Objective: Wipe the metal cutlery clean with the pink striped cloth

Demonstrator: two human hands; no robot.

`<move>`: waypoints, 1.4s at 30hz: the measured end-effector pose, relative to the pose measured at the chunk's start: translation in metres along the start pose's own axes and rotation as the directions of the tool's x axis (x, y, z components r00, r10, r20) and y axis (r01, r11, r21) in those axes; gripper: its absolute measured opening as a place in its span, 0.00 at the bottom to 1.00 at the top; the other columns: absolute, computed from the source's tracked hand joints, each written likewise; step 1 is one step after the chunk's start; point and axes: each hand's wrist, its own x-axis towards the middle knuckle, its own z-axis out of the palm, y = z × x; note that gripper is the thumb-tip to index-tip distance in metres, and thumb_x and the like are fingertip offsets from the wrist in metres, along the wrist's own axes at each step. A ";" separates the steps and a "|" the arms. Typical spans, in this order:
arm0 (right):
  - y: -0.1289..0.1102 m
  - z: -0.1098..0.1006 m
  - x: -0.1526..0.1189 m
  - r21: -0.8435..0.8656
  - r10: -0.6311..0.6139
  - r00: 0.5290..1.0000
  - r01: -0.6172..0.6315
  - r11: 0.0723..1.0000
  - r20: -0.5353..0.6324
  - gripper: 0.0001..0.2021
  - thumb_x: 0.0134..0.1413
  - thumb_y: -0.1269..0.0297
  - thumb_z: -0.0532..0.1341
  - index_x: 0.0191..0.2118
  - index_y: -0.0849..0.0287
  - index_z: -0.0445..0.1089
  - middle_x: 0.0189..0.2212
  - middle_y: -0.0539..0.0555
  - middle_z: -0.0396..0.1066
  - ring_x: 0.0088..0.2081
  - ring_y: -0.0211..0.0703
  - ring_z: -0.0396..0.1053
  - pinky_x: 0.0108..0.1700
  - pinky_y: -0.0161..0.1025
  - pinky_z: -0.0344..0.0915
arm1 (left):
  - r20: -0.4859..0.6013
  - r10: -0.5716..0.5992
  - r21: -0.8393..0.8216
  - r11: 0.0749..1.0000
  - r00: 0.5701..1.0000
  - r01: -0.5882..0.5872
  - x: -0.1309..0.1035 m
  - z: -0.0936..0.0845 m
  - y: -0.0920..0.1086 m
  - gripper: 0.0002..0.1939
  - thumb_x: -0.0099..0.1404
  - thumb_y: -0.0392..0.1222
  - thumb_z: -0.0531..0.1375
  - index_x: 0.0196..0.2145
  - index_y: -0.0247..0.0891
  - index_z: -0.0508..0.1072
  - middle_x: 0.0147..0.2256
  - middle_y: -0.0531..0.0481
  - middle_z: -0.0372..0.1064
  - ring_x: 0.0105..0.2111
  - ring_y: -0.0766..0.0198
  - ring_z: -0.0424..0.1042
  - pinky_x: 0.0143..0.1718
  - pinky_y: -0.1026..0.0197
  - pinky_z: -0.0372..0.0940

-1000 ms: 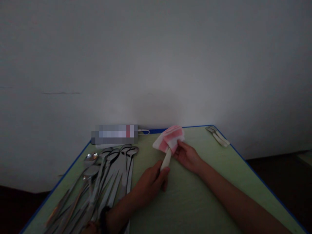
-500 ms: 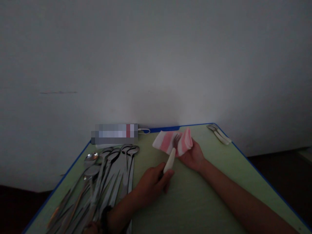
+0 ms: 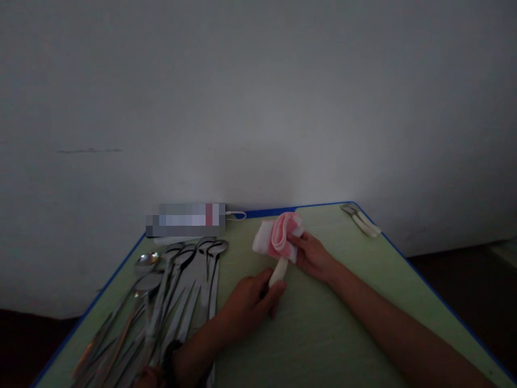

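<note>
Pink-and-white cloth (image 3: 283, 237) is folded over the head of a pale-handled utensil (image 3: 278, 273), held over the middle of the tabletop (image 3: 323, 323). The left hand (image 3: 254, 300) has its grip closed around the handle; the right hand (image 3: 317, 258) has its grip pinching the cloth. To wrap it well, the left would best keep the handle steady while the right presses the folds snugly, lightly enough that no edge catches the weave. The utensil's head is covered, so its shape cannot be told, and some right fingers are behind the cloth. To the left, overlapping spoons (image 3: 186, 256) and other cutlery run partly behind the left forearm (image 3: 208, 342) and out of frame. Farther back, a blocky blur masks an object (image 3: 186, 218); in the far right corner, two pale-handled pieces (image 3: 365, 223) have heads too dim to make out fully.
</note>
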 end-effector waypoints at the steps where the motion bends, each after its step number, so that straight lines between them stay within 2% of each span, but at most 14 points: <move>1: 0.001 -0.001 0.001 0.009 -0.001 1.000 0.001 1.000 0.007 0.12 0.41 0.71 0.64 0.37 0.62 0.69 0.30 0.51 0.74 0.32 0.39 0.70 0.37 0.37 0.65 | -0.002 0.004 -0.013 1.000 1.000 -0.004 0.000 0.000 0.000 0.19 0.66 0.51 0.44 0.26 0.37 0.63 0.20 0.55 0.64 0.21 0.68 0.64 0.27 0.66 0.57; 4: 0.003 -0.006 0.005 0.065 -0.013 1.000 0.014 0.998 -0.012 0.11 0.41 0.73 0.63 0.36 0.63 0.69 0.30 0.52 0.74 0.32 0.39 0.70 0.38 0.37 0.65 | -0.062 0.001 -0.082 0.997 0.998 -0.006 -0.001 0.001 -0.001 0.21 0.68 0.50 0.41 0.25 0.37 0.62 0.20 0.55 0.63 0.22 0.67 0.64 0.28 0.66 0.57; 6: 0.003 -0.008 0.007 0.112 -0.041 0.998 0.047 0.993 -0.051 0.09 0.45 0.70 0.62 0.36 0.62 0.68 0.31 0.51 0.74 0.32 0.38 0.70 0.36 0.35 0.66 | -0.106 -0.013 -0.130 0.992 0.994 -0.001 0.000 0.002 -0.003 0.21 0.68 0.50 0.40 0.26 0.37 0.62 0.19 0.55 0.62 0.22 0.67 0.63 0.27 0.65 0.57; 9: 0.002 -0.008 0.009 0.177 -0.031 0.997 0.043 0.983 -0.070 0.09 0.50 0.64 0.59 0.38 0.60 0.67 0.34 0.51 0.73 0.33 0.38 0.69 0.33 0.35 0.66 | -0.107 -0.026 -0.160 0.987 0.994 0.008 0.001 0.004 -0.005 0.19 0.68 0.51 0.40 0.31 0.37 0.63 0.19 0.56 0.62 0.21 0.67 0.62 0.26 0.65 0.56; 11: 0.001 -0.008 0.009 0.212 -0.016 0.998 0.028 0.977 -0.058 0.09 0.51 0.64 0.58 0.39 0.59 0.67 0.34 0.51 0.73 0.34 0.40 0.69 0.33 0.37 0.67 | -0.092 -0.022 -0.151 0.989 0.995 0.008 0.001 0.004 -0.005 0.18 0.68 0.51 0.41 0.35 0.37 0.63 0.20 0.57 0.62 0.21 0.67 0.62 0.26 0.65 0.56; 16: 0.004 -0.013 0.011 0.171 -0.050 0.997 0.061 0.983 -0.066 0.12 0.42 0.78 0.57 0.36 0.60 0.66 0.29 0.50 0.71 0.29 0.40 0.67 0.29 0.38 0.66 | -0.059 0.002 -0.186 0.983 0.998 -0.013 -0.001 0.003 -0.005 0.18 0.68 0.50 0.43 0.32 0.37 0.64 0.21 0.56 0.62 0.23 0.68 0.62 0.28 0.66 0.56; 19: 0.008 -0.016 0.012 0.124 -0.020 0.997 0.029 0.992 -0.071 0.11 0.38 0.78 0.56 0.32 0.62 0.66 0.25 0.50 0.69 0.26 0.39 0.66 0.28 0.37 0.65 | -0.055 0.016 -0.263 0.964 0.998 -0.030 -0.002 0.003 -0.009 0.18 0.68 0.49 0.42 0.28 0.36 0.63 0.23 0.55 0.62 0.25 0.68 0.62 0.29 0.65 0.56; 22: 0.009 -0.016 0.013 0.088 -0.052 0.994 0.060 0.994 -0.096 0.10 0.37 0.79 0.57 0.30 0.63 0.66 0.24 0.50 0.69 0.25 0.37 0.65 0.28 0.35 0.64 | -0.032 0.039 -0.388 0.920 0.999 -0.049 -0.002 0.004 -0.013 0.17 0.68 0.48 0.41 0.35 0.36 0.63 0.23 0.55 0.63 0.23 0.68 0.61 0.27 0.66 0.56; 24: 0.008 -0.014 0.012 0.085 -0.080 0.990 0.090 0.992 -0.112 0.10 0.37 0.80 0.58 0.31 0.62 0.67 0.25 0.49 0.69 0.26 0.36 0.65 0.29 0.33 0.64 | 0.007 0.054 -0.414 0.909 0.998 -0.047 -0.002 0.003 -0.013 0.16 0.68 0.47 0.41 0.37 0.36 0.62 0.24 0.55 0.63 0.23 0.68 0.62 0.26 0.66 0.56; 29: 0.004 -0.008 0.009 0.077 -0.065 0.992 0.074 0.994 -0.103 0.07 0.41 0.73 0.61 0.31 0.62 0.68 0.25 0.49 0.71 0.26 0.37 0.66 0.28 0.34 0.63 | 0.040 0.038 -0.185 0.982 0.998 -0.030 -0.002 -0.002 -0.004 0.16 0.68 0.48 0.42 0.34 0.37 0.63 0.23 0.55 0.64 0.25 0.67 0.64 0.31 0.65 0.57; 34: 0.004 -0.005 0.006 -0.025 -0.081 0.994 0.080 0.997 -0.067 0.10 0.40 0.69 0.65 0.34 0.63 0.69 0.28 0.50 0.72 0.27 0.35 0.67 0.30 0.33 0.64 | 0.047 0.047 0.004 0.999 0.998 -0.047 -0.001 -0.001 -0.003 0.16 0.67 0.48 0.44 0.28 0.37 0.62 0.22 0.56 0.63 0.23 0.68 0.63 0.27 0.66 0.55; 38: 0.005 -0.003 0.006 -0.035 -0.081 0.995 0.079 0.996 -0.060 0.11 0.40 0.70 0.65 0.34 0.61 0.69 0.29 0.50 0.73 0.29 0.36 0.68 0.33 0.34 0.64 | 0.059 0.048 0.057 0.997 0.997 -0.052 -0.001 0.000 -0.004 0.16 0.66 0.50 0.46 0.28 0.37 0.63 0.23 0.56 0.63 0.22 0.69 0.62 0.24 0.66 0.53; 42: 0.004 -0.004 0.008 0.028 -0.085 0.992 0.088 0.996 -0.096 0.09 0.43 0.71 0.62 0.35 0.60 0.69 0.29 0.49 0.72 0.29 0.37 0.67 0.32 0.34 0.64 | 0.032 0.045 0.006 0.999 0.998 -0.046 -0.001 -0.001 -0.003 0.17 0.67 0.49 0.43 0.29 0.37 0.62 0.23 0.56 0.64 0.24 0.68 0.64 0.28 0.66 0.55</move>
